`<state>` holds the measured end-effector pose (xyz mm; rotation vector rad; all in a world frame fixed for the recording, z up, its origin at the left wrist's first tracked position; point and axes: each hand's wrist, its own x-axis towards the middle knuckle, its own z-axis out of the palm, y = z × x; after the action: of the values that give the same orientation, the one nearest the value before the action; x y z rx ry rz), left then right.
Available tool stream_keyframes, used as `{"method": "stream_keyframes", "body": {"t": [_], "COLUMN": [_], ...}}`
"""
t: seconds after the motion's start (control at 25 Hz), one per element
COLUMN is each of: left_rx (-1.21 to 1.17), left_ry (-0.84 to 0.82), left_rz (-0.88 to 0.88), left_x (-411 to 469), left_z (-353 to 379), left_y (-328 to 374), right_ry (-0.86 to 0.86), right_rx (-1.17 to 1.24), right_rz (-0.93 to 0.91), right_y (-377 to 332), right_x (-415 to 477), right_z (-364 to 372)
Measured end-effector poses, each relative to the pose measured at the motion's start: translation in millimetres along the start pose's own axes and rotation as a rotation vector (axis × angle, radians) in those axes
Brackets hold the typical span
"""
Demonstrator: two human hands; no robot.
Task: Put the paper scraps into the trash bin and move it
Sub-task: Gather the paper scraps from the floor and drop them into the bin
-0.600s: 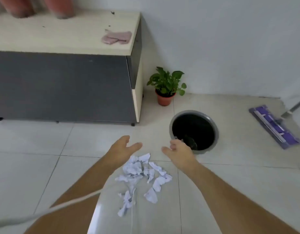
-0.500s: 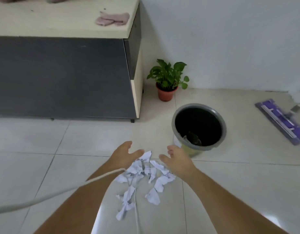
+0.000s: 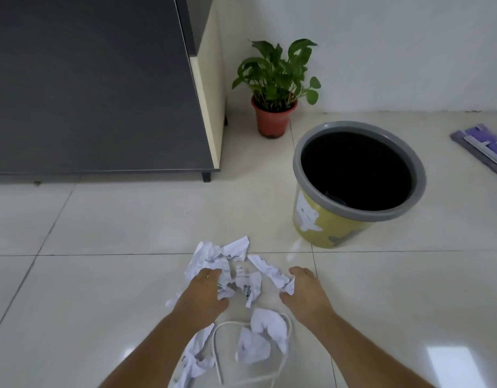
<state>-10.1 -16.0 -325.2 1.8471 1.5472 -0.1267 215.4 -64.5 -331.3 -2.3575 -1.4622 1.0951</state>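
My left hand (image 3: 204, 296) lies open, palm down on the crumpled paper scraps (image 3: 236, 278), and my right hand (image 3: 304, 292) is open just beside them, touching their right edge; neither grips anything. The scraps lie scattered on the tiled floor (image 3: 102, 247), a white cord (image 3: 219, 351) looping among them. Beyond, to the right, stands the yellow trash bin (image 3: 325, 225) with its grey rim, near a potted plant (image 3: 274, 88).

Glossy pale tiled floor (image 3: 107, 225) with grey grout lines, plain white wall (image 3: 395, 46), dark grey cabinet (image 3: 88, 85) on short legs, potted plant (image 3: 274, 88) beside it
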Motion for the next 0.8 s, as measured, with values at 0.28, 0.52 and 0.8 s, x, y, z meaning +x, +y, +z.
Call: {"method": "stream_keyframes", "body": {"t": [0.28, 0.52, 0.8], "left_rx": [0.267, 0.299, 0.316], "left_ry": [0.018, 0.01, 0.042], "left_rz": [0.043, 0.068, 0.09], "left_x": [44, 60, 57], "left_z": [16, 36, 38], "left_y": [-12, -11, -13], "right_ry": [0.013, 0.165, 0.172], "right_rx": [-0.097, -0.147, -0.299], "right_rz": [-0.106, -0.133, -0.206], "right_y": [12, 24, 12], "right_x": [32, 31, 10], "right_z": [18, 35, 52]}}
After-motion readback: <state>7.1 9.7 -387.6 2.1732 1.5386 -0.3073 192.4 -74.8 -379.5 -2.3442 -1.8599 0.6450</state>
